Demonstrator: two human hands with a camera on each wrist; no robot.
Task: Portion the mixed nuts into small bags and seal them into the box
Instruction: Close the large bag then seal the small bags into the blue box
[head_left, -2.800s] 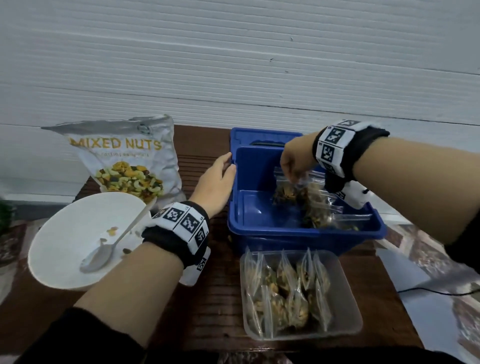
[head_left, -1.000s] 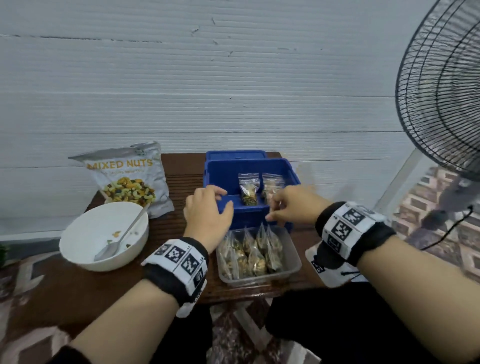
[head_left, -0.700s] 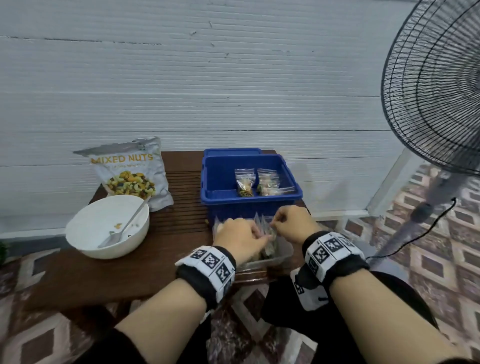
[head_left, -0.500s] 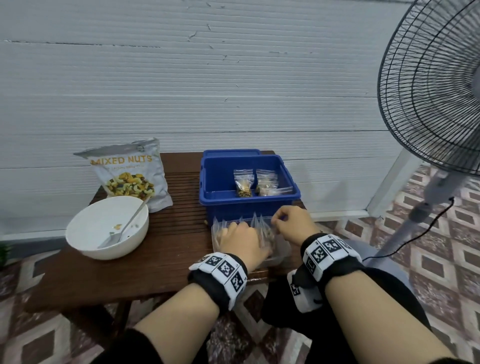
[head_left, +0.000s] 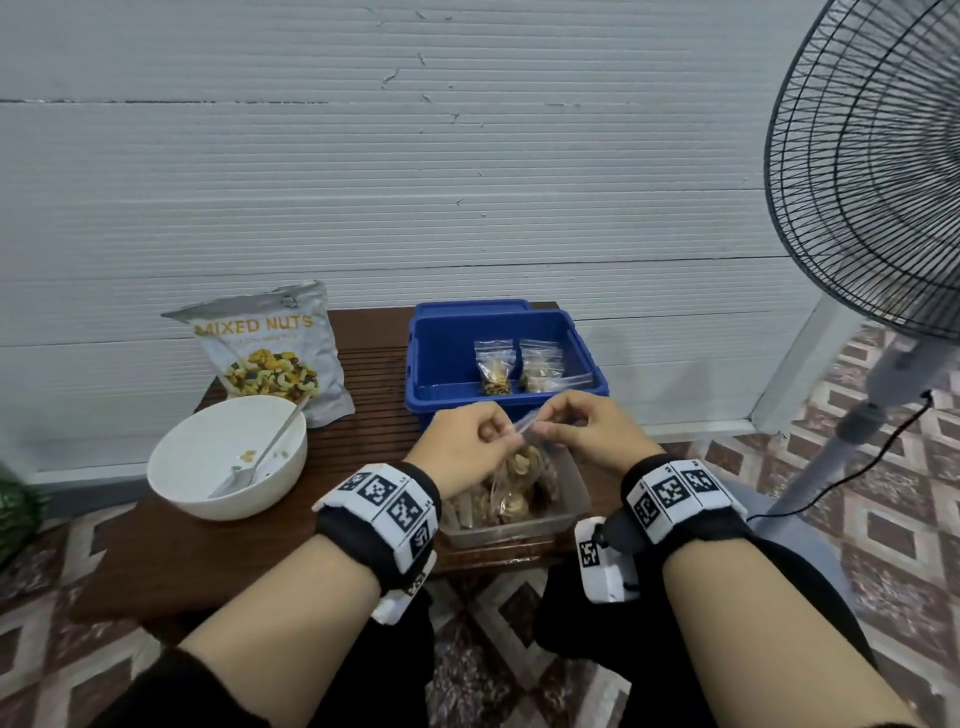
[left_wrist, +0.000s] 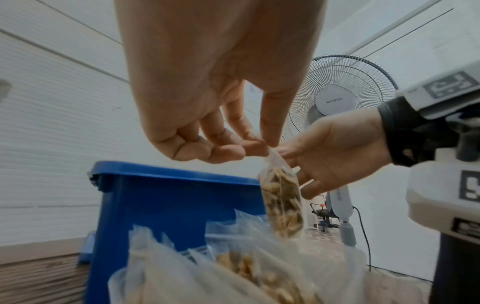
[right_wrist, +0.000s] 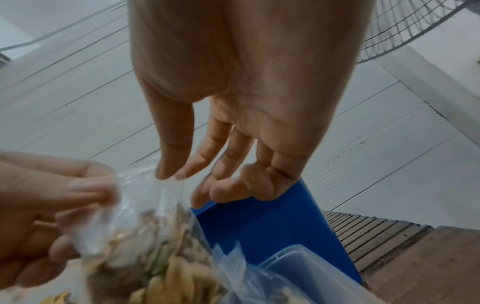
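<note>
Above clear tray (head_left: 570, 506), two hands pinching one bag (head_left: 524, 457), two bags in blue box (head_left: 452, 358)

Soft, even, dim light; wrist views blurred up close, edges bent by wide-angle distortion.

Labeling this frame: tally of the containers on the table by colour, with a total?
Blue plastic box: 1
Clear plastic tray: 1
White round bowl: 1
Silver foil mixed nuts pouch: 1
Total: 4
</note>
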